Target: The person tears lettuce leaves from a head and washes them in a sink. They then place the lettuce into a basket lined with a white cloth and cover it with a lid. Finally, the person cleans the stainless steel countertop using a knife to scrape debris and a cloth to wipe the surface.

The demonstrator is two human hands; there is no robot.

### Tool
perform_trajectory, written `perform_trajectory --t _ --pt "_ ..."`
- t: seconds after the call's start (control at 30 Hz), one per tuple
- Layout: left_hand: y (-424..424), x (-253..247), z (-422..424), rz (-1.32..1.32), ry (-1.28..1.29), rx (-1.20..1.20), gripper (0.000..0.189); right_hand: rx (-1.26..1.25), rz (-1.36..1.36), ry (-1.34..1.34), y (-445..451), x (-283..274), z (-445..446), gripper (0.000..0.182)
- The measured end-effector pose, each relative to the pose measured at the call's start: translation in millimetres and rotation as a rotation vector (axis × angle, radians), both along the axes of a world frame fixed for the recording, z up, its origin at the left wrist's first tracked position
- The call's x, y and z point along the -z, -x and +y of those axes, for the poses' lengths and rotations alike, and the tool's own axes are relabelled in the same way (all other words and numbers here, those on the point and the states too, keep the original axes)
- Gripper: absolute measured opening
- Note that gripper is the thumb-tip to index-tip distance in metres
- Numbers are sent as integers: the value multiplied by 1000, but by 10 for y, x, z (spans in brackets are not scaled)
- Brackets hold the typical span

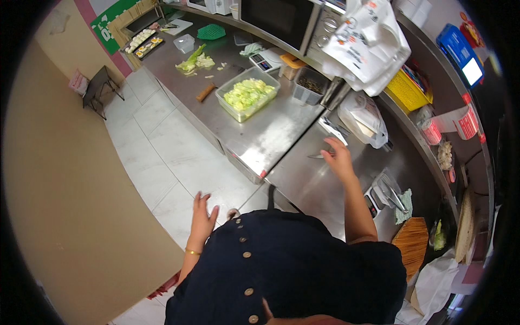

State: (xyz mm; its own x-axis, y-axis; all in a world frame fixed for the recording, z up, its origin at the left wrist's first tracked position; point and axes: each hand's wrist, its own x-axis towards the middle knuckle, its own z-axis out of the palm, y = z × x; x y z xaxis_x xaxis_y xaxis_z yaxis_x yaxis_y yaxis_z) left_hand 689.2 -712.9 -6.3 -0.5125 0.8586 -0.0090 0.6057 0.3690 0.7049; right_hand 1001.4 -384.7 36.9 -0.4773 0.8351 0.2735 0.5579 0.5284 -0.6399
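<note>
My right hand [338,157] reaches over the steel counter, its thumb and fingers at a small metal tool [315,156], perhaps scissors or a knife; whether it grips the tool is unclear. A white and black item [334,129] lies just beyond the fingers. My left hand [203,215] hangs over the tiled floor with fingers apart and nothing in it. On the counter ahead stands a clear plastic container [240,115] of chopped lettuce [248,94]. A wooden-handled tool [206,92] lies to its left, and lettuce leaves [196,61] are farther back.
A kitchen scale [265,60], an orange-lidded container [291,66] and a microwave [280,20] line the wall. Plastic bags [365,44] hang at the right. Tongs [392,195] rest by another scale [371,202]. Trays of eggs [148,46] stand at the far end.
</note>
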Motion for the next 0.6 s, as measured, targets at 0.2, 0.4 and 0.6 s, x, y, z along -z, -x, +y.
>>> perform_trajectory --t 0.2,0.4,0.6 --pt "1286 -35 -487 -5 26 -252 32 -33 486 430 1501 448 683 35" --pt "1931 -85 277 -73 63 -151 30 196 1267 1068 2610 780 2184 36" --pt "2769 -412 1356 -83 117 7 28 595 1657 1010 2886 2130 4022 40"
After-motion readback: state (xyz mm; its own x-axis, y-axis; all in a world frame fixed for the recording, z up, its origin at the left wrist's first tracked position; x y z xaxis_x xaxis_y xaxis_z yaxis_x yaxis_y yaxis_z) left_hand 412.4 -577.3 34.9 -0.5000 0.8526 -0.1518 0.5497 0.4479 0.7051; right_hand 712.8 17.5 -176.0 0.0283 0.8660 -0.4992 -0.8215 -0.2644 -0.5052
